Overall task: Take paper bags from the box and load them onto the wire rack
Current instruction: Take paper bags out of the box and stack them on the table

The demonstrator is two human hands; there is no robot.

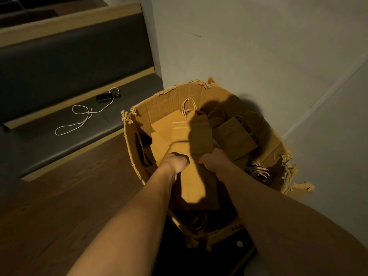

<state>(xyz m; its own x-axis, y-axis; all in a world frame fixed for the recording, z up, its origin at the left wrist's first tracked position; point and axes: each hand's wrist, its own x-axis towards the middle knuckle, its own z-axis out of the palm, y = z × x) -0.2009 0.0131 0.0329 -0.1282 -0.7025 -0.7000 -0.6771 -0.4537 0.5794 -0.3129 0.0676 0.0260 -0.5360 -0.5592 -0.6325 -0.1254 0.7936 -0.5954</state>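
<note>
Two bare forearms reach down from the bottom of the view into an open cardboard box [165, 100] with torn upper edges. The box stands on the floor against a pale wall [258, 46], beside a bench with a dark cushion [69, 62].

The left hand [176, 161] and the right hand [214, 160] sit close together but apart, both low inside the box. Each hand is curled over the top edge of a flat paper bag [196, 184] that lies tilted toward the camera, the left hand at its left corner and the right hand at its right corner. Fingertips are hidden behind the bag, so the exact closure of either grip cannot be told.

More paper bags [235, 140] lie loosely stacked in the box beyond the hands, some lit and some in the shadow of the person. One twisted paper handle [188, 106] stands up against the far box wall. Further handles show at the right inner wall.

On the bench cushion, well apart from the box, lie a white cord [83, 118] and a small dark device [104, 97].
</note>
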